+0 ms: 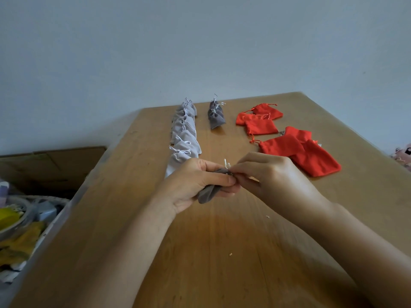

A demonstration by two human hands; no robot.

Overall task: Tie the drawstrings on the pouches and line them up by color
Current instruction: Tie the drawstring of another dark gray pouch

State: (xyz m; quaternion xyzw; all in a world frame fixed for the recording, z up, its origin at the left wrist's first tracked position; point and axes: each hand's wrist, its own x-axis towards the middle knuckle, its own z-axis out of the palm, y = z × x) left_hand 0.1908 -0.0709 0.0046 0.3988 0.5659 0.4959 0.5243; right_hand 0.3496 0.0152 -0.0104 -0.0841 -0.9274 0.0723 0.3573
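Closest to me, on the near side of the held pouch, the wooden table [222, 252] runs under both forearms. Over it sits the dark grey pouch [208, 193], caught between my two hands.

I judge the step in hand to be the knot on its drawstring [225, 162]. To do it well I would keep the gathered neck pinched tight so the mouth cannot slip open. I would draw both cord ends evenly and seat the bow snug against the fabric. The cord is thin and one pale end pokes up just above the fingers, so a short tail could slip out.

My left hand [195, 185] is curled round the pouch, thumb across the neck, and the body hangs out below the palm. My right hand [266, 174] is drawn into a narrow pinch at the neck, its fingertips meeting the left thumb. I take it to hold the cord, though the part inside the pinch is hidden.

Just beyond the pouch to its left, a row of light grey pouches [185, 138] runs away from me, bows tied. Straight beyond it and well apart stands a short row of dark grey pouches [215, 116], where I judge this one belongs. Beyond it to the right, red pouches [300, 152] lie loose and flat, apparently untied.
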